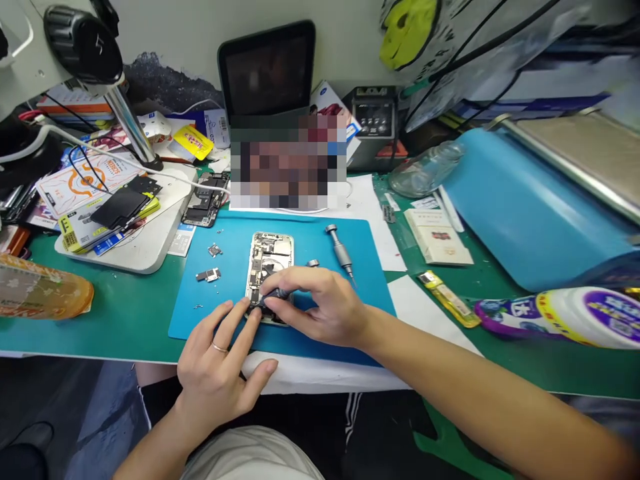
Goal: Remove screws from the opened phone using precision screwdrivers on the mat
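Note:
An opened phone (257,257) lies on the blue work mat (320,230), its inner parts bare. My left hand (215,360) rests palm down at its lower left, fingers stretched out and fingertips touching the phone's lower edge. Over the lower part of the phone, my right hand (320,307) pinches a slim dark tool (277,293) between thumb and fingers; its exact kind is not clear. Just behind this hand shows a metal knob (313,263), the rest of it hidden. A grey screwdriver (341,253) lies farther right on the mat. Small circuit boards (209,275) lie left of the phone.
Another opened phone (204,200) lies beyond the mat. A microscope post (135,127) and white base (145,257) stand at the left, near an orange-tinted cup (45,287). On the right are a cigarette box (437,237), a yellow packet (450,298) and a bottle (565,317).

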Demonstrator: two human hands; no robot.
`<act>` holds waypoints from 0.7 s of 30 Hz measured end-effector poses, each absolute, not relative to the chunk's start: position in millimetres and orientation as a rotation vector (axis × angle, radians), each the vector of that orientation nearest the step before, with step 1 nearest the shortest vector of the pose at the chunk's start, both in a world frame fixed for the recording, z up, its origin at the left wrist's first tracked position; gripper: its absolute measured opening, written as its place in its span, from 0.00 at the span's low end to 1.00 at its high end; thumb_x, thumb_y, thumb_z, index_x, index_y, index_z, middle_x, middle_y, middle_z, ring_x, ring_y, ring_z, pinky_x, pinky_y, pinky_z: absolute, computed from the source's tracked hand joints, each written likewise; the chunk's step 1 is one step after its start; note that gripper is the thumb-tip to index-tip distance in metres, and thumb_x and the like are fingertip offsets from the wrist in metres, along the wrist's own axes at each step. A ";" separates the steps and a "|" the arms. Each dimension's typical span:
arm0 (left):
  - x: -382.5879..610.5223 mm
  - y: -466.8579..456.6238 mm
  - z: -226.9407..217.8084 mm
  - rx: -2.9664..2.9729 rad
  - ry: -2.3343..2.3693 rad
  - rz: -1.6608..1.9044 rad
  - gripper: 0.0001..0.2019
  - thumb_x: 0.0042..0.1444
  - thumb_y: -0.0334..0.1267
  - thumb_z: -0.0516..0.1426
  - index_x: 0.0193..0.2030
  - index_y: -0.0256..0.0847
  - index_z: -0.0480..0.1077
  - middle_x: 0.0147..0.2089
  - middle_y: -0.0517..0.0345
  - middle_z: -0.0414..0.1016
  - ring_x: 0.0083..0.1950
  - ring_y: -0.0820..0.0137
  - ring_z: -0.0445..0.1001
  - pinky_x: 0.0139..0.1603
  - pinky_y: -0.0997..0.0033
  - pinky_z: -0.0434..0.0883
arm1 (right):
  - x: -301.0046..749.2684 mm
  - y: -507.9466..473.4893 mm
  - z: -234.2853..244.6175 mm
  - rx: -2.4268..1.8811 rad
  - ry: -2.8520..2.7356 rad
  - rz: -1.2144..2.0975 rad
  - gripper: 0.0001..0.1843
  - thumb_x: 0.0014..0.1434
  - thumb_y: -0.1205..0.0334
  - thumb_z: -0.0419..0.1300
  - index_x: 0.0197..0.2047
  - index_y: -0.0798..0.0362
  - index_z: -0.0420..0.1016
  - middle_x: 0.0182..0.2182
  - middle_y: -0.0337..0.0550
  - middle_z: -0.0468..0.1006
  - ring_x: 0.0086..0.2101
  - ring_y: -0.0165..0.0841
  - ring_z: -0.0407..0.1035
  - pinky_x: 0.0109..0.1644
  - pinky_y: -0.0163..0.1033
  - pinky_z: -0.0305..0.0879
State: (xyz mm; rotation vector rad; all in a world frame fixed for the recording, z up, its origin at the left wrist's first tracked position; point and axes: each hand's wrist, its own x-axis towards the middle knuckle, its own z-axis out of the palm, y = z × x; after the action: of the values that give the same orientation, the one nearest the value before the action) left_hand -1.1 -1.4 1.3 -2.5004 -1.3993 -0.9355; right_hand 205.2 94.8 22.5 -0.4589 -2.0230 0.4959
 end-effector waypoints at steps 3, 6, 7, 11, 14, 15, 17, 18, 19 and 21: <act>-2.0 -0.5 0.7 -2.503 -1.378 -0.901 0.24 0.69 0.48 0.57 0.64 0.34 0.73 0.64 0.46 0.77 0.65 0.51 0.72 0.64 0.54 0.68 | 204.5 96.9 22.2 -0.437 -2.013 0.457 0.14 0.69 0.69 0.60 0.54 0.51 0.64 0.38 0.44 0.83 0.36 0.32 0.82 0.40 0.36 0.81; -1.7 0.5 0.3 -2.501 -1.358 -0.906 0.24 0.69 0.48 0.57 0.63 0.32 0.74 0.62 0.47 0.79 0.66 0.51 0.71 0.63 0.54 0.68 | 204.1 97.6 22.3 -0.431 -2.016 0.423 0.14 0.69 0.69 0.61 0.55 0.51 0.63 0.37 0.43 0.83 0.34 0.31 0.81 0.38 0.35 0.80; -1.4 0.8 0.4 -2.501 -1.356 -0.906 0.24 0.69 0.48 0.57 0.63 0.32 0.74 0.62 0.47 0.79 0.66 0.50 0.71 0.63 0.54 0.68 | 204.0 97.6 22.3 -0.430 -2.019 0.419 0.14 0.69 0.68 0.60 0.55 0.51 0.63 0.37 0.43 0.83 0.34 0.31 0.81 0.38 0.35 0.80; -0.7 1.3 0.9 -2.496 -1.359 -0.893 0.24 0.69 0.48 0.57 0.62 0.31 0.74 0.62 0.48 0.80 0.66 0.51 0.71 0.63 0.54 0.68 | 203.6 97.6 22.5 -0.413 -2.021 0.413 0.13 0.69 0.68 0.60 0.54 0.51 0.62 0.37 0.43 0.82 0.33 0.31 0.80 0.37 0.36 0.80; -0.6 1.9 1.0 -2.489 -1.359 -0.890 0.24 0.68 0.48 0.58 0.62 0.31 0.74 0.61 0.48 0.80 0.65 0.51 0.72 0.63 0.55 0.68 | 203.6 97.6 22.7 -0.395 -2.016 0.425 0.14 0.69 0.69 0.60 0.54 0.51 0.62 0.37 0.42 0.82 0.33 0.30 0.80 0.37 0.35 0.80; -0.7 2.1 1.0 -2.487 -1.358 -0.891 0.24 0.68 0.48 0.58 0.62 0.31 0.74 0.61 0.48 0.80 0.65 0.51 0.72 0.63 0.55 0.69 | 203.6 97.6 22.9 -0.394 -2.016 0.428 0.14 0.69 0.69 0.60 0.54 0.51 0.62 0.37 0.42 0.82 0.33 0.30 0.80 0.37 0.35 0.80; -0.8 2.4 0.9 -2.485 -1.352 -0.893 0.24 0.68 0.48 0.59 0.62 0.31 0.74 0.61 0.49 0.80 0.64 0.51 0.73 0.63 0.55 0.69 | 203.5 97.6 23.3 -0.395 -2.016 0.430 0.14 0.69 0.69 0.60 0.55 0.50 0.62 0.37 0.41 0.82 0.33 0.30 0.80 0.37 0.35 0.79; -0.8 2.5 0.9 -2.484 -1.351 -0.893 0.24 0.68 0.48 0.59 0.62 0.31 0.74 0.61 0.49 0.80 0.64 0.51 0.73 0.63 0.55 0.69 | 203.5 97.5 23.6 -0.394 -2.015 0.428 0.15 0.69 0.70 0.60 0.55 0.50 0.62 0.37 0.41 0.82 0.33 0.30 0.80 0.36 0.35 0.79; -0.7 2.5 0.9 -2.484 -1.352 -0.892 0.24 0.68 0.48 0.59 0.62 0.31 0.74 0.61 0.49 0.80 0.64 0.51 0.73 0.63 0.55 0.69 | 203.4 97.5 23.9 -0.392 -2.014 0.425 0.15 0.68 0.70 0.60 0.55 0.50 0.62 0.37 0.42 0.82 0.34 0.30 0.80 0.36 0.35 0.79; -0.6 2.4 0.9 -2.484 -1.355 -0.893 0.24 0.68 0.48 0.59 0.62 0.32 0.74 0.61 0.49 0.80 0.64 0.51 0.73 0.63 0.55 0.69 | 203.3 97.5 24.3 -0.384 -2.010 0.417 0.16 0.68 0.70 0.60 0.55 0.50 0.63 0.37 0.42 0.82 0.34 0.31 0.81 0.36 0.35 0.79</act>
State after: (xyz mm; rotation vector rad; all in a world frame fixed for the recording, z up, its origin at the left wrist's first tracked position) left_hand -0.6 2.4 0.9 -2.4837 -1.3553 -0.8929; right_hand 203.3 97.5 24.3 -0.3844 -2.0099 0.4168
